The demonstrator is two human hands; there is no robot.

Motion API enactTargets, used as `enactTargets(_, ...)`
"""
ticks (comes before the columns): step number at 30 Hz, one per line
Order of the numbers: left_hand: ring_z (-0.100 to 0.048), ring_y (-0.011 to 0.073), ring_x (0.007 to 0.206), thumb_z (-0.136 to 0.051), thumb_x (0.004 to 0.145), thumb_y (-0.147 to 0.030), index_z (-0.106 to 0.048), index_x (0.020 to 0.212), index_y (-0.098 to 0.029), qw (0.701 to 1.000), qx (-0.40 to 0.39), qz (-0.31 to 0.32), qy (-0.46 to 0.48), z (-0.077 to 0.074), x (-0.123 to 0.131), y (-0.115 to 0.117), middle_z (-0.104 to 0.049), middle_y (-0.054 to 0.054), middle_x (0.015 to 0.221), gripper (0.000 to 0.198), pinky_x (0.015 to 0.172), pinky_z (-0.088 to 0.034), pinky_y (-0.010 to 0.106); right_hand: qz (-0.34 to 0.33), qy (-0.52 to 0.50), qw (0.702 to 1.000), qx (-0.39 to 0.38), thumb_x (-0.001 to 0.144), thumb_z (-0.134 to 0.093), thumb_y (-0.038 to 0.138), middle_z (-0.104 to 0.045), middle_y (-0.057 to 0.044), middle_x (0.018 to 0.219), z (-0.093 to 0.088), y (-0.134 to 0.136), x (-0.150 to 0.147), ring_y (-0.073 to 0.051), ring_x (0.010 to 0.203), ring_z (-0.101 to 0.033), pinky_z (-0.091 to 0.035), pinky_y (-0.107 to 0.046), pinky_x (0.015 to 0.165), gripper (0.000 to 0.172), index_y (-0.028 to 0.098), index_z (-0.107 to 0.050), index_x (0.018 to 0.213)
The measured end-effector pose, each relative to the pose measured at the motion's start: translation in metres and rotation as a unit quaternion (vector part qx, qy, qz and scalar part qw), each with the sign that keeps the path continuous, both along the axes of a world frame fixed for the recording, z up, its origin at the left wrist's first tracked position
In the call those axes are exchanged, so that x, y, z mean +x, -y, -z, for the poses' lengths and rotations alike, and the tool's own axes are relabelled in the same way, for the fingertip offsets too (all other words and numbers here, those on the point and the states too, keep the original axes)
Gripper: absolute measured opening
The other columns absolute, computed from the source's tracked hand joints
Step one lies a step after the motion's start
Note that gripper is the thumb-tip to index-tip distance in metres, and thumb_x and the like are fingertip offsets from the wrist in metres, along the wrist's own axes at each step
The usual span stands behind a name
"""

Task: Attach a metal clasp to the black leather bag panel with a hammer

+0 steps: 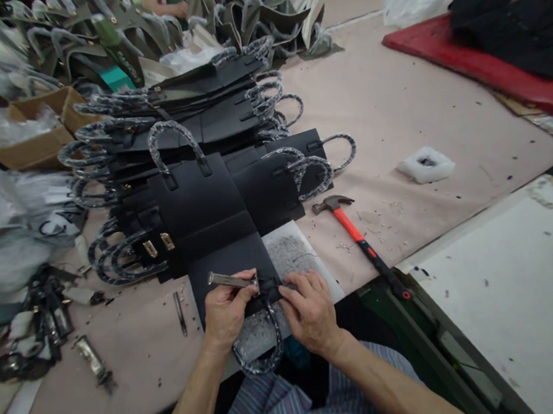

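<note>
A black bag panel [224, 250] lies unfolded on a scuffed white board [292, 252] in front of me. Its near handle [279, 341], wrapped in clear plastic, loops over the table edge. My left hand [225, 317] grips a silver metal punch [229, 279], the shaft tilted and its wider end close to the handle tabs. At the panel's right edge, beside those tabs, my right hand [311, 307] has its fingers bent and its thumb pressed in on the panel. Whether the punch touches the leather I cannot tell.
A claw hammer [355, 231] with a red and black grip lies to the right. Left are a slim metal rod [180, 313] and another metal tool [92, 360]. Stacked black bags [186, 127] stand behind the panel. A white block [426, 164] sits farther right.
</note>
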State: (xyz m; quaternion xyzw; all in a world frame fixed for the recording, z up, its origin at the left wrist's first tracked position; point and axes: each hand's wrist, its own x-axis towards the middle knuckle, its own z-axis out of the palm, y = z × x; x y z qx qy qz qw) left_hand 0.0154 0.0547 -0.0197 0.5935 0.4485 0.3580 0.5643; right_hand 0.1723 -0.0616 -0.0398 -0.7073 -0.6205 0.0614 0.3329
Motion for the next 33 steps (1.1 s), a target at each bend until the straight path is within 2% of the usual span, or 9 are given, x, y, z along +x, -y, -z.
enactTargets(8,-0.07,0.0273,0.099,-0.077,0.075,-0.03,-0.076,0.09,-0.018,1.0,-0.003,-0.007,-0.003,0.004,0.0,-0.002,-0.075,0.009,0.103,0.019,0.098,-0.056,0.041,0.0,-0.02,1.0,-0.01,0.092,-0.051,0.023,-0.06,-0.008,0.116,-0.004,-0.003,0.002,-0.025,0.111,-0.052,-0.03,-0.051,0.112,0.021,0.023,-0.065,0.108)
enactTargets(15,-0.071,0.0256,0.097,-0.076,0.077,-0.026,-0.075,0.09,-0.016,0.999,0.033,0.008,-0.001,0.004,0.001,-0.003,-0.076,0.008,0.102,0.016,0.097,-0.057,0.043,-0.055,-0.008,0.998,0.011,0.091,-0.047,0.016,-0.055,-0.007,0.123,-0.001,-0.002,0.005,-0.026,0.119,-0.049,-0.026,-0.054,0.111,0.029,0.026,-0.067,0.11)
enactTargets(27,-0.071,0.0247,0.098,-0.077,0.077,-0.028,-0.075,0.091,-0.017,0.999,0.043,0.005,-0.017,0.005,0.002,-0.002,-0.076,0.008,0.103,0.017,0.097,-0.057,0.042,-0.08,0.007,0.994,-0.072,0.089,-0.05,0.016,-0.048,-0.007,0.132,-0.011,-0.003,0.008,-0.028,0.123,-0.042,-0.019,-0.056,0.113,0.038,0.031,-0.062,0.122)
enactTargets(33,-0.07,0.0254,0.101,-0.077,0.078,-0.03,-0.076,0.093,-0.018,0.998,0.05,0.01,-0.03,0.008,0.0,-0.002,-0.075,0.008,0.105,0.019,0.1,-0.055,0.043,-0.093,0.008,0.993,-0.072,0.088,-0.048,0.014,-0.045,-0.007,0.134,-0.011,0.0,0.01,-0.029,0.124,-0.04,-0.017,-0.057,0.114,0.041,0.032,-0.062,0.122)
